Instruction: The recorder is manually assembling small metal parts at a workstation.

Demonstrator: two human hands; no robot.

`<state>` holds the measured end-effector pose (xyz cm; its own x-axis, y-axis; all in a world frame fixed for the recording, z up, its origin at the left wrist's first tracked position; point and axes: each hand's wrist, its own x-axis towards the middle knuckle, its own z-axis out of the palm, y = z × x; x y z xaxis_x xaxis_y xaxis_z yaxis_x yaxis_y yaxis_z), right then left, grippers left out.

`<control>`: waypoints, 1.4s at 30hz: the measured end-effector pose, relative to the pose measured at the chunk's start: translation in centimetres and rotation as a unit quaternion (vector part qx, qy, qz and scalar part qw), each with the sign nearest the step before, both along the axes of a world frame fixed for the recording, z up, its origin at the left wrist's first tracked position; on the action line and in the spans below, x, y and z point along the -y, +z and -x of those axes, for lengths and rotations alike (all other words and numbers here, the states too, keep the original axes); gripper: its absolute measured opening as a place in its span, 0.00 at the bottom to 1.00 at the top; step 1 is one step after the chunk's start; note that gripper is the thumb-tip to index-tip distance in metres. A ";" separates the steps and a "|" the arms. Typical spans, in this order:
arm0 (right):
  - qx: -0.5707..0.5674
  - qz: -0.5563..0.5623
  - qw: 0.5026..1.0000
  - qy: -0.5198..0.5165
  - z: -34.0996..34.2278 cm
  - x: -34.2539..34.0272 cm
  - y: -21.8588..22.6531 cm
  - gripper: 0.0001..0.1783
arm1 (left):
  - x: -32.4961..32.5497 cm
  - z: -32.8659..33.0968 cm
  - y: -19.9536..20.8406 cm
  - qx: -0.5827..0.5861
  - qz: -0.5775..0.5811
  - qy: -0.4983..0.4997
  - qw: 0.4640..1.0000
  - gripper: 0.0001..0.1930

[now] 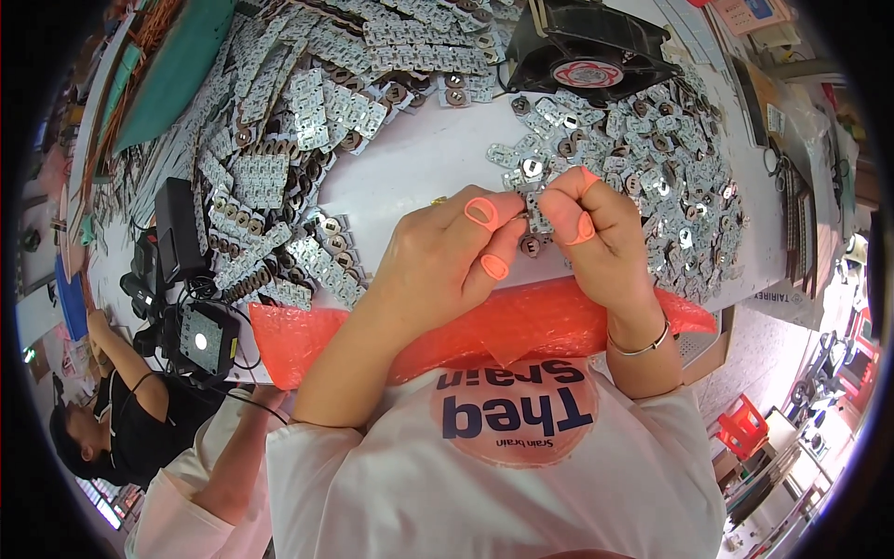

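Over the table's near edge, my left hand and my right hand meet fingertip to fingertip. Both are closed on a small strip of circuit boards, mostly hidden by the fingers. Orange rubber finger cots cover several of my fingertips. Just beyond and right of my hands spreads a heap of loose single circuit boards with round brown and silver parts. Farther left lies a pile of unbroken circuit board strips. Red bubble wrap runs along the table edge under my forearms.
A black fan stands at the back, touching the loose boards. Black power adapters and a cabled box sit at the left edge. Two other people are at the lower left. A red plastic stool stands on the floor at right.
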<state>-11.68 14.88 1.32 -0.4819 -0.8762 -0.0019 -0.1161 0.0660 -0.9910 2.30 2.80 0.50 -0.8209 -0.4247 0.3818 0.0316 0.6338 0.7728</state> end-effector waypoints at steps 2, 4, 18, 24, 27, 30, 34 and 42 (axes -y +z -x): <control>-0.022 0.007 1.000 -0.021 -0.2 0.0 -0.6 0.09 | 0.1 0.0 -0.1 0.021 0.047 -0.017 0.999 0.11; -0.046 0.018 0.998 -0.039 0.1 0.1 -0.5 0.11 | 0.2 0.3 -0.7 0.010 0.035 -0.005 0.999 0.11; -0.215 -0.088 0.972 0.037 2.3 -0.1 1.3 0.08 | 1.5 -0.5 -0.4 0.066 -0.274 -0.036 0.959 0.09; -0.175 -0.100 0.978 0.058 1.8 -1.0 1.6 0.10 | 1.0 -0.6 -0.4 0.048 -0.234 -0.066 0.969 0.10; -0.138 -0.064 0.988 -0.004 1.9 -1.4 1.3 0.11 | 0.8 -0.8 -0.8 0.022 -0.233 -0.067 0.970 0.09; -0.196 -0.071 0.977 0.048 1.7 -1.0 1.6 0.11 | 1.1 -0.7 -1.1 -0.065 -0.225 -0.064 0.970 0.09; -0.114 -0.047 0.992 0.030 1.1 -0.2 1.8 0.12 | 1.3 -0.8 -0.6 0.039 -0.296 -0.116 0.947 0.12; -0.138 -0.014 0.989 0.057 1.3 -0.1 1.0 0.12 | 1.4 -0.7 -0.6 0.047 -0.411 -0.112 0.904 0.11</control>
